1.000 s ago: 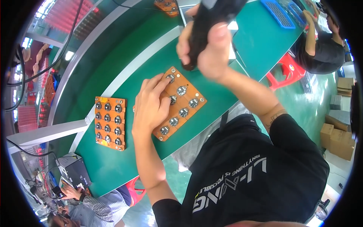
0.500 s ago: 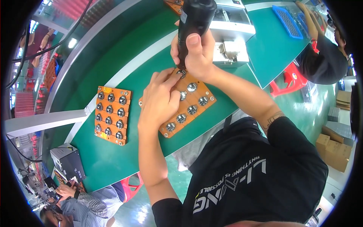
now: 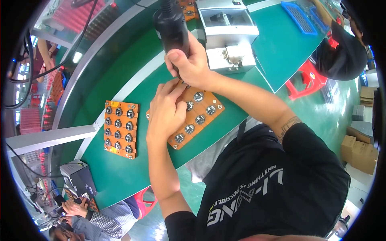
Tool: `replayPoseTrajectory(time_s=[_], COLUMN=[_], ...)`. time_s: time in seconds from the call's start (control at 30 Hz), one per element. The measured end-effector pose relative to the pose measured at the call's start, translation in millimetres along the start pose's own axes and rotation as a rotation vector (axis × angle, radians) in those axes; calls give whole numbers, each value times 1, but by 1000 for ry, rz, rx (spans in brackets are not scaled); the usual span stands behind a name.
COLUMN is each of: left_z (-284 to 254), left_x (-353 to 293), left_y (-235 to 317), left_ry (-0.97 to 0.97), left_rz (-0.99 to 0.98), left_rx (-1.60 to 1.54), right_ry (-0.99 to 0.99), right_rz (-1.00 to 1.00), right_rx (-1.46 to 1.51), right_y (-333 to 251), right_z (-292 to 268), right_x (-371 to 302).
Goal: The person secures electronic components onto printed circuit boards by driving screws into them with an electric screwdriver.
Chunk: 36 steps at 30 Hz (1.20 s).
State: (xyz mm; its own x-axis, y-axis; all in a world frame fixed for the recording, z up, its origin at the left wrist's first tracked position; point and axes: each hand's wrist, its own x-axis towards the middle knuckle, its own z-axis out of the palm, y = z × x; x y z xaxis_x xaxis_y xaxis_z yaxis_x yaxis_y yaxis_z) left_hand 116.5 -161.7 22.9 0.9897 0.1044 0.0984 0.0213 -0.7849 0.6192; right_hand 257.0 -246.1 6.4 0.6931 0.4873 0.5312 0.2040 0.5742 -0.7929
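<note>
My right hand (image 3: 192, 64) is wrapped round a black electric screwdriver (image 3: 172, 30), its thumb along the near side. The screwdriver leans to the left, tip down over the far corner of an orange fixture board (image 3: 205, 105); my hands hide the tip. Round metal-and-black parts (image 3: 198, 96) sit in rows on this board. My left hand (image 3: 165, 110) lies over the board's left side, its fingers stretched toward the part under the screwdriver and its thumb apart. Left of it lies a second orange fixture board (image 3: 122, 129), filled with similar round parts.
A silver-grey machine (image 3: 228, 36) stands beyond my right forearm. A blue tray (image 3: 299, 18) lies at the far right, near another person in black. A metal rail edges the green table (image 3: 132, 176). At lower left are a dark box (image 3: 78, 178) and a person's hands.
The screwdriver's top has tipped further left, and my right hand has moved with it. My left hand stays on the board. The whole view has shifted slightly.
</note>
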Motion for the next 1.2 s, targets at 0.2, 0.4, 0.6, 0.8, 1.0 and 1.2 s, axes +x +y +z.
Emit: replayPoseTrajectory(time_s=[0.2,0.4,0.6,0.8,1.0,1.2], left_z=[4,2,-4,-7,-6,-3], left_x=[-5,-7,-4,-6,-6,-3], left_y=[-8,-9,-9,-13,-19,-19], left_ry=[8,33,26,10,45,42], left_rz=[-19,40,38,-27,30,-3], left_rx=[-12,104,76,-26,21,-39], right_ry=[125,-158,-176,308,121,110], right_rz=[-126,-775,-797,-5,-18,-78], right_rx=[-42,374,260,-223,-78,10], right_y=[-48,-76,-60,-105,-81,-31], right_z=[-14,-86,-104,-66,-34,2], right_x=[-2,42,39,4,5,-1])
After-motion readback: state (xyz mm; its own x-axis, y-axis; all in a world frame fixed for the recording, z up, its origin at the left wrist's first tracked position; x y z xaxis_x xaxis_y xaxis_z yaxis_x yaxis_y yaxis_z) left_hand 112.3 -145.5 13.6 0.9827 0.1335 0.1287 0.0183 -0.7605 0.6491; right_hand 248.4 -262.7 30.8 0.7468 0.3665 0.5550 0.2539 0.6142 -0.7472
